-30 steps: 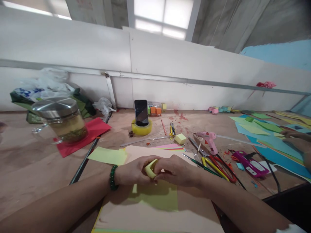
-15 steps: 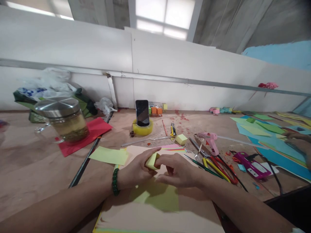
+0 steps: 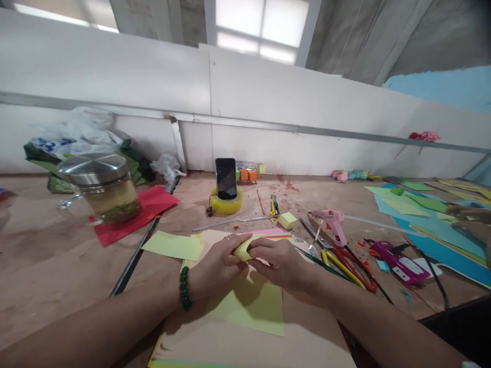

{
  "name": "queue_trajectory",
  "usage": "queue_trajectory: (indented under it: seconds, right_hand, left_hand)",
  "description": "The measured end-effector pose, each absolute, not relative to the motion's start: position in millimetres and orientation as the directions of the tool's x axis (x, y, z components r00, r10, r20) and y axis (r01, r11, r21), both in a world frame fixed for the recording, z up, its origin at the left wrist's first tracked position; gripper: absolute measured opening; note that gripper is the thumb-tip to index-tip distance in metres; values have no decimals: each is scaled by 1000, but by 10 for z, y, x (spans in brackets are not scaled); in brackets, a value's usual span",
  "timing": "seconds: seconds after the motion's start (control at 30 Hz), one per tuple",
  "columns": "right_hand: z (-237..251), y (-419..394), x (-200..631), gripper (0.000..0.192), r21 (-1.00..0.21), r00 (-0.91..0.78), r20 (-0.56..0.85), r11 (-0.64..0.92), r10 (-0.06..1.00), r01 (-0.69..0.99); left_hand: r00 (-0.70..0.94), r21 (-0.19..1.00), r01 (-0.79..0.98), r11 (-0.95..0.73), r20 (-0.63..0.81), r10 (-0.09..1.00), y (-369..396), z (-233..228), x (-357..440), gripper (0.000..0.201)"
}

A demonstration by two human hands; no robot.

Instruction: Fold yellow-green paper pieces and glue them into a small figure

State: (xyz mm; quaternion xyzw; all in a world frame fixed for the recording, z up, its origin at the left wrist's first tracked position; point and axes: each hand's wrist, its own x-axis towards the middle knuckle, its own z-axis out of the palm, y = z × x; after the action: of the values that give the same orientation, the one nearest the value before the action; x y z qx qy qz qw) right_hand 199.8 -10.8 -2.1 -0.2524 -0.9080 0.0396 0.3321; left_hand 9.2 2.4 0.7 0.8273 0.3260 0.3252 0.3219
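- Daylight from the window (image 3: 261, 25) top centre; panes blown out, no detail.
- Scene evenly lit, medium bright, soft.
- Soft shadows under the hands on the yellow-green sheet (image 3: 253, 306) and below the forearms on the bench (image 3: 57, 266).
- Glare on the jar lid (image 3: 94, 167) and phone screen (image 3: 226, 178).
- Wide-angle distortion: the wall rail (image 3: 307, 130) bows, edges stretched.
- Right edge soft; the other person's hand (image 3: 470, 214) is blurred.
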Motion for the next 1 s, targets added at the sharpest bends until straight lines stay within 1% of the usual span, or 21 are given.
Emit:
queue_trajectory:
  seconds: [0.1, 0.17, 0.27, 0.33, 0.4, 0.53, 0.67, 0.77, 0.87, 0.93, 1.0]
  right_hand:
    - [-59, -104, 2001, 12, -223, -631, 603, 862, 488, 455]
    - [-79, -109, 2004, 17, -199, -641, 591, 859, 490, 472]
    - [-87, -121, 2014, 21, -104, -709, 538, 870, 456, 481]
    - [-68, -127, 2018, 20, -31, -746, 513, 878, 425, 478]
    - [-32, -133, 2014, 18, 20, -752, 533, 883, 388, 469]
    - [25, -152, 1987, 16, 100, -723, 608, 871, 329, 481]
    - [-11, -157, 1973, 23, 158, -726, 618, 857, 302, 490]
    - [-38, -146, 1982, 26, 164, -740, 600, 858, 305, 487]
    - [-20, -141, 1991, 24, 131, -751, 581, 874, 315, 468]
    - [3, -148, 1987, 20, 70, -745, 574, 886, 340, 459]
    - [17, -161, 1972, 16, -25, -734, 560, 893, 385, 449]
  left_hand:
    - [548, 758, 335, -560, 326, 770, -2, 7, 109, 33]
    - [529, 775, 328, -541, 324, 784, -10, -34, 103, 34]
    - [511, 782, 338, -524, 315, 799, -4, -104, 88, 42]
    - [528, 749, 361, -556, 327, 784, 6, -128, 82, 40]
    - [552, 703, 367, -610, 363, 751, 17, -134, 78, 37]
    - [547, 662, 325, -676, 451, 705, 34, -143, 73, 50]
    - [554, 650, 311, -693, 469, 688, 38, -175, 72, 65]
    - [572, 646, 308, -698, 461, 679, 42, -186, 76, 70]
    - [595, 646, 325, -691, 428, 680, 52, -192, 76, 73]
    - [598, 648, 344, -680, 408, 690, 56, -195, 74, 72]
    - [594, 659, 347, -667, 396, 700, 54, -197, 73, 69]
